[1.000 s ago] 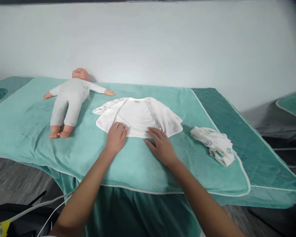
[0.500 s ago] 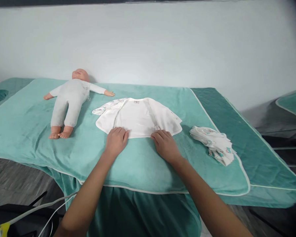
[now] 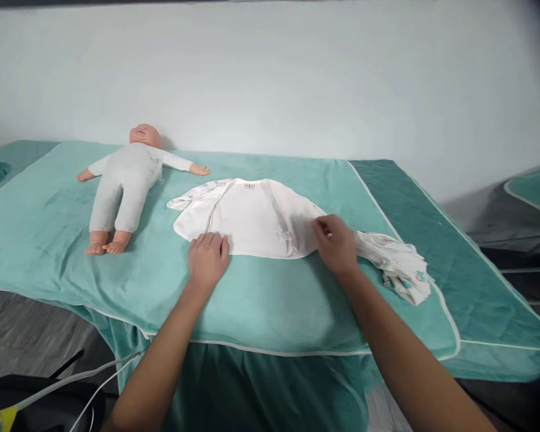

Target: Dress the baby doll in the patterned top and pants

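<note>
A white baby shirt (image 3: 252, 216) lies spread open on the green cover, its neck label toward the wall and patterned fabric showing at the left sleeve. My left hand (image 3: 208, 258) rests palm down on the shirt's lower left hem, fingers stretched over the edge. At the shirt's right side, my right hand (image 3: 336, 243) is closed, pinching the edge of the cloth near the sleeve; the fingertips are partly hidden. Just right of that hand sits a crumpled white printed garment (image 3: 398, 264).
A baby doll (image 3: 128, 174) in a white body suit lies on its back at the left. The green cover (image 3: 270, 312) drapes over the front edge. A pale wall (image 3: 270, 78) stands behind. Cables (image 3: 72, 378) and a black object (image 3: 22, 402) are at the lower left.
My right hand has moved right from the shirt's lower hem to its right edge. The hem there has spread slightly lower. My left hand has barely shifted.
</note>
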`<state>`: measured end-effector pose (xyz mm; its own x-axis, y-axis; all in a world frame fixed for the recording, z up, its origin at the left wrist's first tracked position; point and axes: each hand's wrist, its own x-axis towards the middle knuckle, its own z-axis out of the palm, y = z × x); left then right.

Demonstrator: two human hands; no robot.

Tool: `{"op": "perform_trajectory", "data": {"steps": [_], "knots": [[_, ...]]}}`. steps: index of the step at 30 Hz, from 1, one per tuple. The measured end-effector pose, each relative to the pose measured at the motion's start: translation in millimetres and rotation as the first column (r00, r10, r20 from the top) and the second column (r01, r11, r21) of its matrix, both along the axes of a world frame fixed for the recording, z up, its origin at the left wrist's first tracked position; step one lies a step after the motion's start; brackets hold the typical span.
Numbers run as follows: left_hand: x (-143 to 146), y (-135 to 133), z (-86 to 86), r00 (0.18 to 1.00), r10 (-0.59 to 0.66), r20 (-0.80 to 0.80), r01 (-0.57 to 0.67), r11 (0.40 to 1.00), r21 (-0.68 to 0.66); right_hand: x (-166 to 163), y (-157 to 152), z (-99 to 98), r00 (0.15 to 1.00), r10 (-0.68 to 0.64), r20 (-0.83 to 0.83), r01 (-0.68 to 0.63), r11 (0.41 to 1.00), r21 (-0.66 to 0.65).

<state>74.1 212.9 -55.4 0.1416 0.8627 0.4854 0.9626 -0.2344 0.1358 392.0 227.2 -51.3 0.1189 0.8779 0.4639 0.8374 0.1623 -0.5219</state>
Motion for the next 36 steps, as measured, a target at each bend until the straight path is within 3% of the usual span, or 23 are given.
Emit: {"op": "perform_trajectory", "data": {"steps": [2,4,7,10,13,16,20,25,28,32,36], "knots": [[-0.4,-0.4,0.8,0.998,-0.064,-0.013,0.065,0.997,0.051,15.9,11.8,-1.3,0.962,-0.271,0.025,0.272,0.961,-0.048],[-0.8,-0.1,0.3,0.993,-0.115,-0.014,0.115,0.991,0.071,23.2,18.6,-3.4,0.92,-0.374,0.117,0.39,0.902,-0.186],[-1.2,1.8,-2.4,0.992,-0.124,-0.002,0.123,0.988,0.094,23.8,23.4,-5.4,0.908,-0.376,0.183,0.417,0.841,-0.344],[-1.0,4.0,-4.3,0.991,-0.136,-0.007,0.136,0.985,0.109,29.7,32.3,-2.3,0.93,-0.354,0.097,0.363,0.849,-0.384],[-0.7,4.9,-3.9,0.989,-0.146,-0.01,0.146,0.983,0.108,46.7,47.7,5.7,0.933,-0.359,-0.014,0.338,0.889,-0.308],[-1.0,5.2,-3.3,0.99,-0.144,-0.003,0.144,0.985,0.092,60.7,62.9,8.8,0.896,-0.443,-0.04,0.439,0.895,-0.082],[-1.8,5.7,-4.1,0.99,-0.14,0.018,0.139,0.989,0.058,58.5,74.0,-6.6,0.887,-0.462,-0.018,0.459,0.877,0.143],[-2.1,7.0,-5.1,0.989,-0.143,0.036,0.141,0.989,0.05,45.4,73.4,-26.8,0.981,-0.171,0.088,0.155,0.975,0.159],[-2.1,7.3,-5.0,0.987,-0.154,0.044,0.15,0.986,0.075,42.3,70.8,-30.6,0.991,-0.034,0.131,0.028,0.998,0.047],[-2.4,6.8,-4.5,0.987,-0.149,0.056,0.144,0.987,0.074,42.1,69.4,-32.9,0.988,-0.097,0.121,0.103,0.993,-0.049],[-2.9,6.6,-4.3,0.988,-0.142,0.068,0.139,0.989,0.051,42.9,63.6,-31.4,0.964,-0.246,0.1,0.247,0.969,0.007]]}}
